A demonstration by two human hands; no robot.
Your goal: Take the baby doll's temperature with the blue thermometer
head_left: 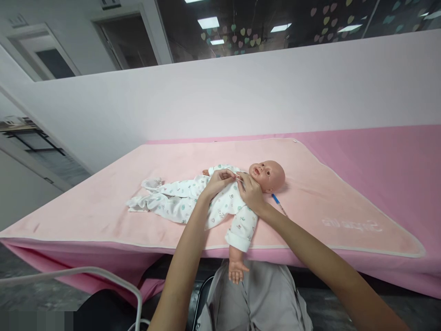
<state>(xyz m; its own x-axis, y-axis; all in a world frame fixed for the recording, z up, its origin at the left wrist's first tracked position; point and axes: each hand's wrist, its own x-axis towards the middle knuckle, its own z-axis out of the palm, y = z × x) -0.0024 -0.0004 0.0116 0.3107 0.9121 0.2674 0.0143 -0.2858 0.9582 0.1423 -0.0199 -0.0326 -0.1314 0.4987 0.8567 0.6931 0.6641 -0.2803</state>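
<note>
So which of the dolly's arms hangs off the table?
The plastic baby doll's near arm, its bare hand past the pink blanket's edge; the far arm lies on it.

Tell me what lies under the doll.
A pale pink blanket, spread over a darker pink cover. The doll itself hides the patch directly beneath its body.

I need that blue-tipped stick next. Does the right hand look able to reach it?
Probably yes: the blue-tipped stick lies uncovered on the blanket close beside the right hand, which is at the romper neckline; nothing sits between them.
</note>
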